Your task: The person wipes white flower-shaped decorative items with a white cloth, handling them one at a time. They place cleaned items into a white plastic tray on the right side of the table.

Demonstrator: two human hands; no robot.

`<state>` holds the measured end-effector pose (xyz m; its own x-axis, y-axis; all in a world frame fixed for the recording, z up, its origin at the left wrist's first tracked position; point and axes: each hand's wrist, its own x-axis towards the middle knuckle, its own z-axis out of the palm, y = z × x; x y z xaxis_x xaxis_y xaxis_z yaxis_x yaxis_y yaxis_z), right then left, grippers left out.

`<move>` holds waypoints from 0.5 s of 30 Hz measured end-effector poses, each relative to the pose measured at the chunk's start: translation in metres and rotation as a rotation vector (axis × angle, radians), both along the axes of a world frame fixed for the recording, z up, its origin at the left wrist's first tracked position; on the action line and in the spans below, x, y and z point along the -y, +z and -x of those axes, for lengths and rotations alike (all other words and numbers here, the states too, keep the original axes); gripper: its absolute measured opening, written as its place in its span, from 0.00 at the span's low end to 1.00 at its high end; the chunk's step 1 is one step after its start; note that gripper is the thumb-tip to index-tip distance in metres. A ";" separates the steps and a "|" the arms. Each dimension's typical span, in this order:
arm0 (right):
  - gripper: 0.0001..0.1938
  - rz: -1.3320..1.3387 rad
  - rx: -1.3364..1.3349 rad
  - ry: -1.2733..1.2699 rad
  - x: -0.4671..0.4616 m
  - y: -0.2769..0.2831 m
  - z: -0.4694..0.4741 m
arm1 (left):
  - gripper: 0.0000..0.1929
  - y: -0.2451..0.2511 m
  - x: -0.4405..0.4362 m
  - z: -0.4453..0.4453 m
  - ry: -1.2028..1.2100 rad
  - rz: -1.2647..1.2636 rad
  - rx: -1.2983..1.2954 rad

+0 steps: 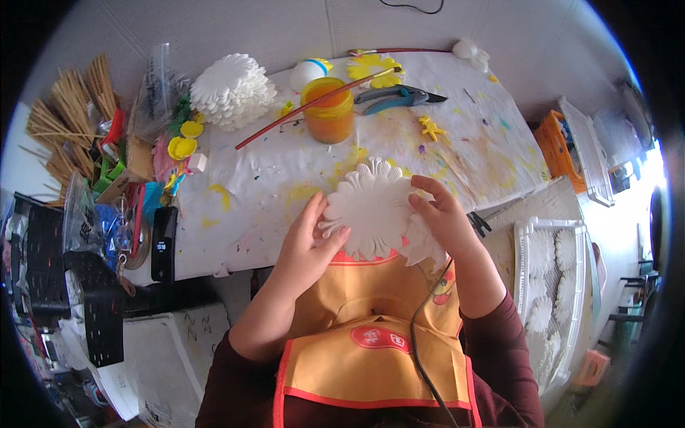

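Note:
A white scalloped flower piece (369, 208), maybe thin foam, is held level above the table's front edge, close to the apron. My left hand (313, 243) grips its left rim, thumb on top and fingers underneath. At the upper right of the rim, my right hand (441, 214) pinches with thumb and index finger. Below that hand hangs a second white petal-shaped piece (425, 243), partly hidden; what holds it cannot be made out. Beyond the hands stands a jar of orange-yellow paint (328, 120), with a red-handled paintbrush (289, 119) lying across its top.
A stack of white flower pieces (233, 93) stands at the back left. Blue-handled pruning shears (398, 98) lie behind the jar near a yellow-painted flower (382, 69). Bundled sticks (67, 115) and a phone (164, 243) are leftward. A white crate (575, 299) of flower pieces stands right.

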<state>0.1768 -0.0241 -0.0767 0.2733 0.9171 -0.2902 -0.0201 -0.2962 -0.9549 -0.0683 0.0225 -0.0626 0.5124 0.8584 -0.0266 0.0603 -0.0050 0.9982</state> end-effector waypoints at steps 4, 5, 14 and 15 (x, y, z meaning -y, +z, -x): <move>0.20 -0.080 0.216 0.007 0.006 -0.008 0.001 | 0.32 -0.002 -0.021 -0.022 -0.029 -0.175 -0.163; 0.20 -0.082 0.274 -0.009 0.007 -0.009 0.003 | 0.30 -0.001 -0.023 -0.026 0.001 -0.157 -0.121; 0.23 -0.271 -0.216 -0.198 0.008 -0.003 0.014 | 0.29 0.029 -0.016 -0.055 0.143 0.154 0.455; 0.22 -0.323 -0.350 -0.179 0.008 -0.003 0.014 | 0.29 0.029 -0.013 -0.061 0.121 0.185 0.490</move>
